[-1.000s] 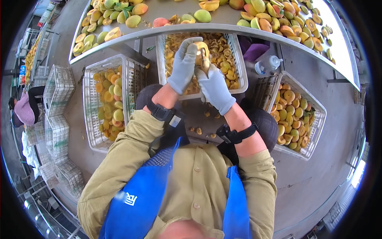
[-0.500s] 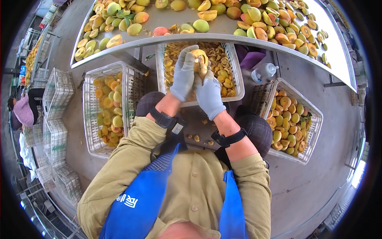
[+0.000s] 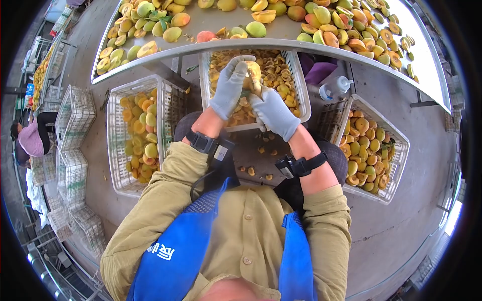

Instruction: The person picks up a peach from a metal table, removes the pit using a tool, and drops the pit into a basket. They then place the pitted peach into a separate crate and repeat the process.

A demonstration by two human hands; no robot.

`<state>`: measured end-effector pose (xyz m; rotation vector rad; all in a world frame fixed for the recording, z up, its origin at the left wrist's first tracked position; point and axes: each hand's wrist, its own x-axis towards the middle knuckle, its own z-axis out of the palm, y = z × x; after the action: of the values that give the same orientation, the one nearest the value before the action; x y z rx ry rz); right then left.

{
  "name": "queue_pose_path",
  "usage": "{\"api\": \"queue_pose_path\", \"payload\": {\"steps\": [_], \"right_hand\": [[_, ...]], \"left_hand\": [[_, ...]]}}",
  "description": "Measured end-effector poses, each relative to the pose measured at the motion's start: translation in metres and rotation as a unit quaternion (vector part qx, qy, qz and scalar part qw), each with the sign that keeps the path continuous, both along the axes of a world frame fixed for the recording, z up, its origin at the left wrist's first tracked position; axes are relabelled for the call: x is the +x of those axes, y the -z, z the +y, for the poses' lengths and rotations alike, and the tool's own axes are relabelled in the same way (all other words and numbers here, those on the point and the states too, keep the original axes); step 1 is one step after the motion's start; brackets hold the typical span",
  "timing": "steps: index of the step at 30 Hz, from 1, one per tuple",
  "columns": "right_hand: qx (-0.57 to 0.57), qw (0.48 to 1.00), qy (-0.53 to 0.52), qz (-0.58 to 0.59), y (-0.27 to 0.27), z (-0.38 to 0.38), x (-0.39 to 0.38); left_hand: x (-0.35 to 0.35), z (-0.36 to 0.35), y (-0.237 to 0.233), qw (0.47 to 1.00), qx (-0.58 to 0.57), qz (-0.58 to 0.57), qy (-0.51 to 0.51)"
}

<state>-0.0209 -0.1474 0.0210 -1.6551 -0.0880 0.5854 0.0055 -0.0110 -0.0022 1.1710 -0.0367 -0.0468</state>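
Over the middle crate (image 3: pixel 305 93), presumably so loose bits land inside, the left hand (image 3: pixel 227 91) grips a fruit piece (image 3: pixel 253 69), seemingly steadying it against the slim tool (image 3: pixel 257 90) (partly hidden) in the closed right hand (image 3: pixel 275 113).

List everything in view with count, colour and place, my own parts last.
Fruit piece: one, yellow, in left hand
Tool: one, brownish, in right hand; details unclear
Table: one, silver-grey, top of view
Table fruit: many, yellow-green-red, on it
Near crates: three, whitish, below table, all holding yellowish fruit
Clear container: one, beside middle crate
Purple item: one, under table
Floor scraps: several, orange-brown, below middle crate
Other crates: several, pale, far left
Another person: one, pinkish top, far left
Wristbands: two, black, wrists
Your hands: two, pale-grey gloves, centre
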Motion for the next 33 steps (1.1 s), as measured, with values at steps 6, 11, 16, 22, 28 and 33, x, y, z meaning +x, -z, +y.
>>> {"api": "queue_pose_path", "payload": {"steps": [6, 11, 16, 22, 28, 33], "right_hand": [[0.350, 0.890, -0.026, 0.293, -0.013, -0.011, -0.009], [0.304, 0.907, -0.063, 0.285, -0.017, -0.022, -0.008], [0.228, 0.925, -0.090, 0.291, -0.025, -0.031, -0.006], [0.529, 0.752, -0.046, 0.391, 0.008, -0.005, -0.010], [0.123, 0.978, -0.007, 0.171, -0.006, 0.000, -0.006], [0.067, 0.993, -0.037, 0.087, -0.001, 0.007, -0.009]], "left_hand": [[-0.004, -0.001, -0.005, 0.998, -0.035, -0.011, 0.052], [-0.002, 0.003, -0.007, 0.991, -0.067, 0.031, 0.111], [0.002, 0.015, -0.006, 0.984, -0.013, 0.040, 0.171], [-0.002, -0.004, 0.004, 1.000, -0.017, 0.026, 0.002], [-0.006, -0.016, 0.010, 0.976, -0.118, 0.180, -0.040], [-0.011, -0.007, 0.005, 0.950, -0.172, 0.260, -0.011]]}}
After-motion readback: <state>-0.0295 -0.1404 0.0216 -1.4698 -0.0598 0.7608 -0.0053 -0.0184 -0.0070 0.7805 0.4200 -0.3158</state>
